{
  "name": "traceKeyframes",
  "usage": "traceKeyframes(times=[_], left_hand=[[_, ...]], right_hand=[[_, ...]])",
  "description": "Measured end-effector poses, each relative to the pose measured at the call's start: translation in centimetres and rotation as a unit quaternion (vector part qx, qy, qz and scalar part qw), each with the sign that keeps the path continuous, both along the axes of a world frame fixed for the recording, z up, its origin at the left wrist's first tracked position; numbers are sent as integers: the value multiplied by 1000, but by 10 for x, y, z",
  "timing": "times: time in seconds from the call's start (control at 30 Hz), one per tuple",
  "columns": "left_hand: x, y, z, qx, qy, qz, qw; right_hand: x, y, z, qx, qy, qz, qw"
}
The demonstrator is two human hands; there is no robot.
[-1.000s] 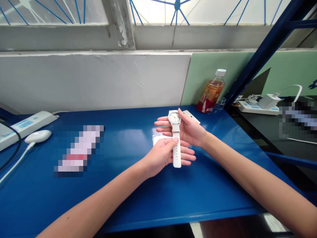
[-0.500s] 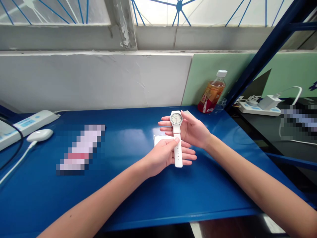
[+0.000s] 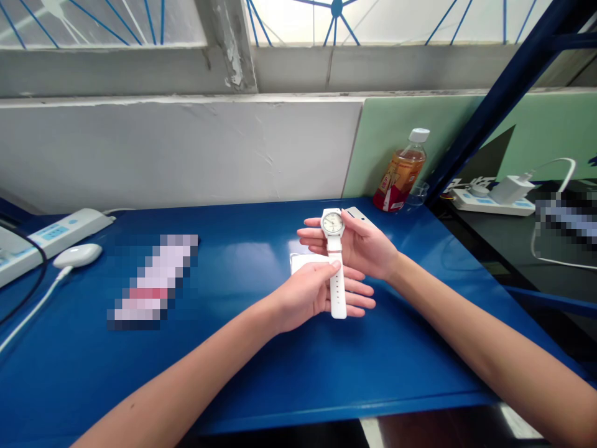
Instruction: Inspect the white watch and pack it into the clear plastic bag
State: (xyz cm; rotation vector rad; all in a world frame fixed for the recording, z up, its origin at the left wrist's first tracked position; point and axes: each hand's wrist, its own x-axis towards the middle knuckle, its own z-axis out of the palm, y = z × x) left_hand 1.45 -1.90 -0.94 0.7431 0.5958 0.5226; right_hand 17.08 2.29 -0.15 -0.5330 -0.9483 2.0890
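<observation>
A white watch point(image 3: 333, 224) with a pale round dial is held above the blue desk, its strap hanging straight down toward me. My left hand point(image 3: 310, 292) pinches the lower strap under its thumb, palm up with the fingers stretched out to the right. Behind it, my right hand point(image 3: 361, 246) holds the watch by its case, thumb at the right edge of the dial and fingers behind. A flat white object point(image 3: 305, 260) lies on the desk, partly hidden by my left hand. Another pale flat item point(image 3: 361, 215) shows behind my right hand.
On the blue desk point(image 3: 233, 373) a blurred-out phone-like object point(image 3: 161, 274) lies left. Beyond it are a white mouse-shaped device point(image 3: 78, 255) with a cable and a power strip point(image 3: 60, 233). A bottle point(image 3: 401, 171) stands at the back right, near a blue post point(image 3: 489, 106).
The strap's lower end and my left hand's fingers have shifted slightly right and down. More of the pale item behind my right hand shows. Both hands keep their hold on the watch.
</observation>
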Motion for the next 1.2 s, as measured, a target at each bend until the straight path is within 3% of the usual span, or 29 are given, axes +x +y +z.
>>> traceKeyframes(times=[0.53,0.83,1.2], left_hand=[[-1,0,9,-36,-2,-3,999],[-3,-1,1,-24,-36,-37,998],[-1,-2,4,-30,11,-14,999]], right_hand=[[10,2,7,-13,26,34,999],[14,3,7,7,6,40,999],[15,2,8,22,19,48,998]])
